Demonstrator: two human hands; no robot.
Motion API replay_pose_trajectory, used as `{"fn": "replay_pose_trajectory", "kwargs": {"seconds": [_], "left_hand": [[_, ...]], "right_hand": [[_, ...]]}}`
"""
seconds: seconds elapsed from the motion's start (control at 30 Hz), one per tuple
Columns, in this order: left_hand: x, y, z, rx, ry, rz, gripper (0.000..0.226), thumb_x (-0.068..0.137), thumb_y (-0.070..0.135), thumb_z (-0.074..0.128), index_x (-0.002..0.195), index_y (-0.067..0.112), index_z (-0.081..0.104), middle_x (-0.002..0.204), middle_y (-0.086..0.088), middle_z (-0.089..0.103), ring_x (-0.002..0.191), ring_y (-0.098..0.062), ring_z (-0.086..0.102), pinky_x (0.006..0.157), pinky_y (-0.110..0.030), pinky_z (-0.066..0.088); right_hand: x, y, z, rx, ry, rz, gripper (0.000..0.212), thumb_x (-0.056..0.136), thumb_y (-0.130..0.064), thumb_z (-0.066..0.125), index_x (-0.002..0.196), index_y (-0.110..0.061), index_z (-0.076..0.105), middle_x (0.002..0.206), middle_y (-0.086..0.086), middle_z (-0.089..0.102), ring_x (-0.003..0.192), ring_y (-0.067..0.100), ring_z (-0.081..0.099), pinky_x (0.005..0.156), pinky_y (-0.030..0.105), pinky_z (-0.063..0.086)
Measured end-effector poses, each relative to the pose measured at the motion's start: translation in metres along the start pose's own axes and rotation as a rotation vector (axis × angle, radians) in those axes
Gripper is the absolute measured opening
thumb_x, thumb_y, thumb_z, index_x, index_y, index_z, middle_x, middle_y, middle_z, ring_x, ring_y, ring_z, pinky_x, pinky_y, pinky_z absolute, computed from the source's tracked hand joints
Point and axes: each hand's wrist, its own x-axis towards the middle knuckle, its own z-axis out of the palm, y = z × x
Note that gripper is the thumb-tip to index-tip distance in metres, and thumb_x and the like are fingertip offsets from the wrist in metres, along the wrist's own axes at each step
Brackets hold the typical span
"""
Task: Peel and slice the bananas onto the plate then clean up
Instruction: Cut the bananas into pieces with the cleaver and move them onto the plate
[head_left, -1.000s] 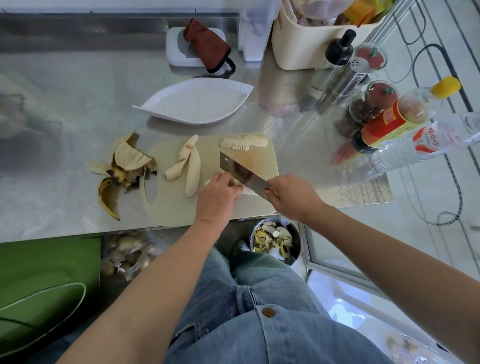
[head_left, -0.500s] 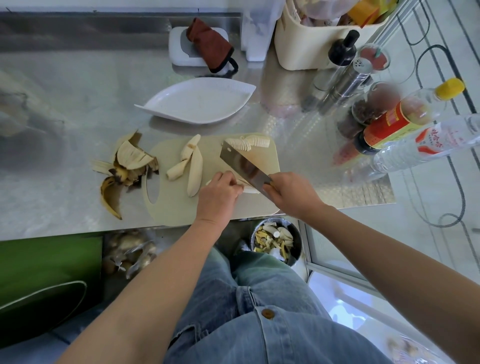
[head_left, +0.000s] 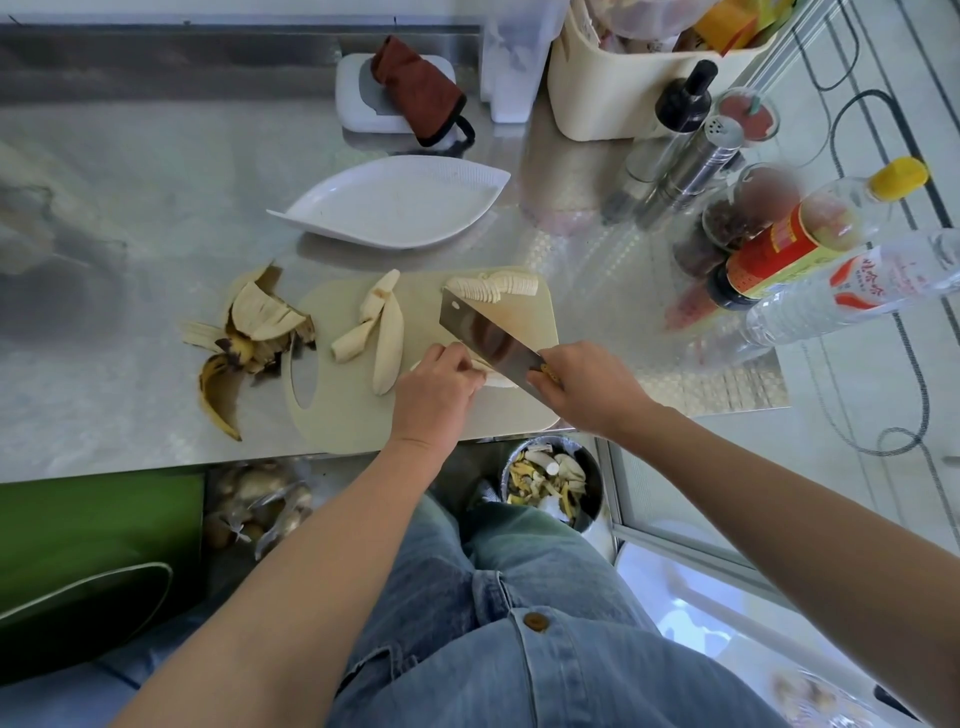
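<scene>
On the pale cutting board (head_left: 343, 421) my left hand (head_left: 434, 397) holds down a peeled banana (head_left: 496, 381), mostly hidden under the hand and blade. My right hand (head_left: 587, 387) grips the handle of a cleaver (head_left: 480, 332), its blade angled across the banana right beside my left fingers. Several cut slices (head_left: 493, 286) lie in a row at the board's far right corner. Two more peeled banana pieces (head_left: 387, 332) lie in the board's middle. The white leaf-shaped plate (head_left: 395, 205) stands behind the board with nothing on it.
Banana peels (head_left: 249, 338) lie on the steel counter left of the board. Bottles and jars (head_left: 779, 244) crowd the right side. A white box with a red cloth (head_left: 415, 96) and a cream bin (head_left: 639, 88) stand at the back. A waste bin (head_left: 550, 480) with peels sits below the counter edge.
The cleaver has lifted and shifted slightly toward the far end of the board, still over the banana. My left hand stays on the banana.
</scene>
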Motion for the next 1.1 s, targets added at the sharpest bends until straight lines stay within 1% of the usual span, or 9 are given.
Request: {"fn": "replay_pose_trajectory", "kwargs": {"seconds": [0.1,0.2,0.3,0.43,0.5,0.73,0.83,0.97,1.1], "left_hand": [[0.001,0.0,-0.001,0.005,0.01,0.006,0.016,0.067,0.014,0.087,0.065,0.018,0.071,0.073,0.0,0.059,0.067,-0.02,0.055,0.049,-0.019,0.022],[0.001,0.0,0.0,-0.004,0.015,0.003,0.016,0.067,0.013,0.087,0.065,0.018,0.072,0.072,0.0,0.058,0.067,-0.02,0.055,0.049,-0.019,0.022],[0.001,0.0,0.001,-0.008,0.012,-0.003,0.017,0.066,0.011,0.087,0.065,0.019,0.072,0.072,0.0,0.057,0.067,-0.02,0.054,0.048,-0.019,0.022],[0.001,0.001,0.002,-0.005,0.01,-0.017,0.019,0.066,0.01,0.086,0.063,0.019,0.07,0.072,0.001,0.057,0.067,-0.019,0.053,0.048,-0.019,0.021],[0.0,0.001,0.002,0.002,0.007,-0.02,0.018,0.068,0.011,0.086,0.063,0.018,0.07,0.073,0.001,0.057,0.067,-0.019,0.052,0.048,-0.019,0.021],[0.001,0.001,0.001,-0.006,0.014,-0.02,0.019,0.067,0.009,0.085,0.062,0.018,0.069,0.072,0.0,0.057,0.065,-0.02,0.053,0.047,-0.019,0.021],[0.001,0.001,0.001,-0.007,0.019,-0.018,0.019,0.066,0.008,0.086,0.063,0.018,0.07,0.073,0.0,0.057,0.066,-0.02,0.054,0.047,-0.019,0.021],[0.001,0.001,0.001,-0.016,0.016,-0.017,0.019,0.065,0.009,0.086,0.064,0.019,0.07,0.073,0.0,0.057,0.067,-0.02,0.054,0.048,-0.02,0.022],[0.002,0.0,0.002,-0.023,0.024,-0.025,0.021,0.066,0.009,0.086,0.061,0.019,0.068,0.072,0.0,0.057,0.065,-0.02,0.053,0.047,-0.019,0.022]], "right_hand": [[-0.001,0.0,-0.001,-0.012,-0.01,-0.009,0.022,0.098,-0.027,0.044,0.081,-0.016,0.052,0.069,0.002,0.049,0.063,0.02,0.047,0.049,0.025,0.028],[-0.001,0.0,0.001,-0.006,-0.007,-0.01,0.022,0.098,-0.027,0.044,0.082,-0.015,0.053,0.067,0.0,0.047,0.062,0.02,0.047,0.05,0.027,0.029],[-0.001,0.0,0.004,0.008,-0.011,0.0,0.02,0.098,-0.026,0.044,0.08,-0.018,0.047,0.065,-0.001,0.044,0.06,0.018,0.045,0.048,0.025,0.026],[-0.004,-0.001,0.018,0.039,-0.016,0.034,0.022,0.098,-0.027,0.043,0.08,-0.016,0.049,0.071,0.002,0.051,0.065,0.022,0.05,0.056,0.029,0.036],[-0.006,-0.001,0.025,0.065,-0.004,0.051,0.026,0.098,-0.03,0.042,0.081,-0.014,0.053,0.072,0.002,0.054,0.065,0.022,0.052,0.056,0.03,0.039],[-0.007,-0.003,0.014,0.106,0.075,0.037,0.027,0.098,-0.027,0.044,0.074,-0.015,0.046,0.067,0.001,0.048,0.06,0.021,0.046,0.052,0.028,0.029],[-0.007,-0.005,0.01,0.074,0.053,0.034,0.026,0.098,-0.027,0.044,0.075,-0.015,0.047,0.068,0.001,0.048,0.061,0.02,0.046,0.053,0.028,0.029],[-0.005,-0.005,0.012,0.047,0.037,0.045,0.025,0.097,-0.027,0.043,0.077,-0.014,0.049,0.071,0.003,0.052,0.064,0.022,0.05,0.056,0.028,0.035],[-0.006,-0.006,0.014,0.037,0.03,0.055,0.024,0.098,-0.027,0.042,0.078,-0.016,0.047,0.07,0.0,0.048,0.063,0.02,0.048,0.053,0.027,0.032]]}}
